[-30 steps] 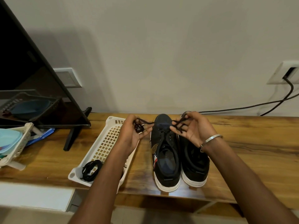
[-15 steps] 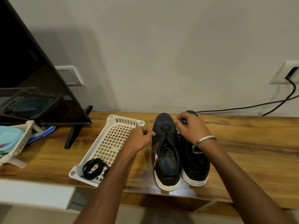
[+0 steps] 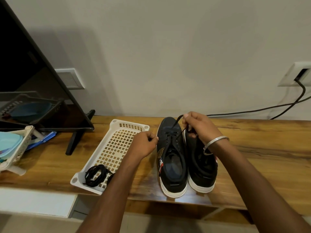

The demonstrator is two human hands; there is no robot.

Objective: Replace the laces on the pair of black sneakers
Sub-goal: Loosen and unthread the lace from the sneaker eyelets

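- Two black sneakers side by side on the wood table (image 3: 252,148), toes toward the wall, white soles toward the camera.
- Left sneaker (image 3: 171,158): lace (image 3: 175,126) threaded through the front eyelets only; the rear eyelets look bare. Small coloured patch on its left side.
- Right sneaker (image 3: 202,169): just beside the left one, about touching it. Front part hidden behind the right hand, so can't tell its lacing.
- Right hand (image 3: 200,127): fingers curled, pinching the lace above the toe of the left sneaker. A loop of lace sticks up past the thumb, and a strand runs down from the hand to the eyelets.
- Metal bangle (image 3: 216,143) on the right wrist.
- Left hand (image 3: 144,144): fist-like, fingertips pinched at the left edge of the left sneaker near the front eyelets. Looks like it holds the other lace end, but the strand is too small to confirm.
- White lattice tray (image 3: 117,143) left of the sneakers, with the left forearm crossing its near right corner.
- Bundle of black laces (image 3: 96,174) lies in the tray's near end.
- Dark screen (image 3: 33,73) on its stand at far left; a white rack (image 3: 15,152) with a teal item at the left edge.
- Black cable (image 3: 252,110) runs from the wall socket (image 3: 296,74) along the table's back edge.
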